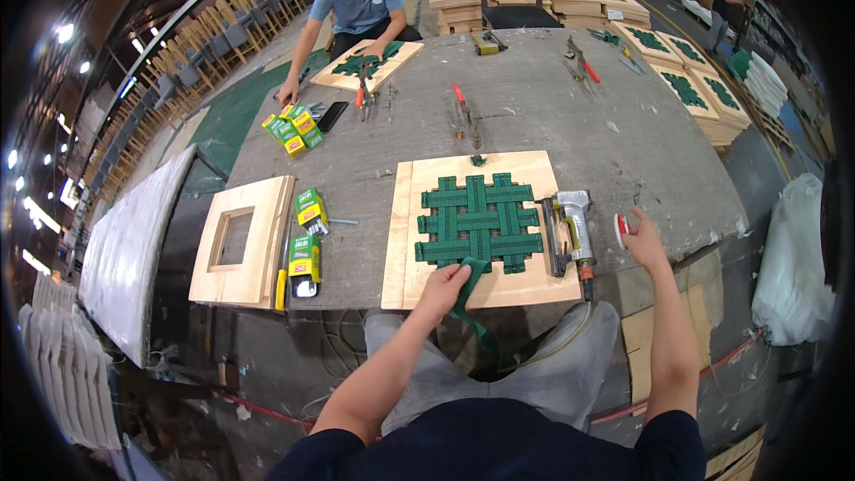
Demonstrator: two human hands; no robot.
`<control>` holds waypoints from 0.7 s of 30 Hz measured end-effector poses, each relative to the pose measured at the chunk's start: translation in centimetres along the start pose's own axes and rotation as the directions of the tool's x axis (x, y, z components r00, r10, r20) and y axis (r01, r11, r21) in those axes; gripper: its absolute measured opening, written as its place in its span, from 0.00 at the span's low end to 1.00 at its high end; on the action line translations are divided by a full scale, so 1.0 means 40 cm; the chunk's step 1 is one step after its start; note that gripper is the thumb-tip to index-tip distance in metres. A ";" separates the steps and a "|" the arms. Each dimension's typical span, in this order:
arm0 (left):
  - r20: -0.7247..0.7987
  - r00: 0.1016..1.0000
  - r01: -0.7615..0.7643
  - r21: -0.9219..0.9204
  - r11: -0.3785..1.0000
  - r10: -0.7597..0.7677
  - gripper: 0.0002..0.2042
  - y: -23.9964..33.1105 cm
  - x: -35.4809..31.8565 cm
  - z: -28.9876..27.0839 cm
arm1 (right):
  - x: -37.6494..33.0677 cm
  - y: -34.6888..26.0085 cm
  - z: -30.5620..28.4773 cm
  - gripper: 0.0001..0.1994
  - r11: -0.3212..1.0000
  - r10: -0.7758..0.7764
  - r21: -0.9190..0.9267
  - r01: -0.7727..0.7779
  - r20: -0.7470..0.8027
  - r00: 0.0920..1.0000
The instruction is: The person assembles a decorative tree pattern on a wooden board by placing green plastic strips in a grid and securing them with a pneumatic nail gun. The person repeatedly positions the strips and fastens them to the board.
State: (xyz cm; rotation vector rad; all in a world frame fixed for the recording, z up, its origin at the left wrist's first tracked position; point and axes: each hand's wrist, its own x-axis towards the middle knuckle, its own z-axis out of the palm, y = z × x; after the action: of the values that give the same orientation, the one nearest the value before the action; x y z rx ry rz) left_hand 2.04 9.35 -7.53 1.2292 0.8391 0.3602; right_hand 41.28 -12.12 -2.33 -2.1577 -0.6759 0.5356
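A wooden panel (pixel 403 214) lies in front of me, its square opening covered by woven green webbing (pixel 481 221). My left hand (pixel 443 292), closed, pinches a loose green webbing strap (pixel 467 296) at the panel's near edge. The strap's tail hangs over the edge toward my lap. To the right, my right hand (pixel 645 242) has its fingers closed round a small red and white object (pixel 622 228), whose kind I cannot make out. Between that hand and the webbing, a pneumatic staple gun (pixel 574 227) rests on the panel's right edge.
Stacked wooden frames (pixel 207 249) and green-yellow staple boxes (pixel 305 256) stand left. Red-handled pliers (pixel 460 96) lie beyond the panel. Across the grey table (pixel 534 116), a co-worker (pixel 361 9) handles another panel (pixel 405 55). Finished panels (pixel 712 129) are piled at far right.
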 end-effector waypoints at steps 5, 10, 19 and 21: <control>0.071 0.977 0.215 -0.289 0.933 -0.203 0.15 0.083 0.019 -0.042 | -0.144 -0.152 0.095 0.28 0.879 -0.434 -0.110 0.464 0.217 0.874; 0.062 0.986 0.166 -0.320 0.933 -0.154 0.15 0.119 0.051 -0.025 | -0.216 -0.259 0.188 0.28 0.443 -0.500 -0.454 0.773 0.591 0.633; 0.049 0.987 0.162 -0.288 0.944 -0.155 0.16 0.132 0.032 -0.006 | -0.174 -0.292 0.312 0.28 0.252 -0.395 -0.485 0.838 0.739 0.546; 0.040 0.987 0.159 -0.281 0.947 -0.154 0.16 0.127 0.030 -0.013 | -0.165 -0.296 0.320 0.27 0.258 -0.391 -0.457 0.851 0.756 0.525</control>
State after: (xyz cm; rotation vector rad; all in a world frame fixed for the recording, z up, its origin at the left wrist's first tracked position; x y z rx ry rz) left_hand 3.39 12.17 -3.31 0.8925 0.8321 0.3276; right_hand 25.49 -2.61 0.40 -2.1347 -2.4558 0.3093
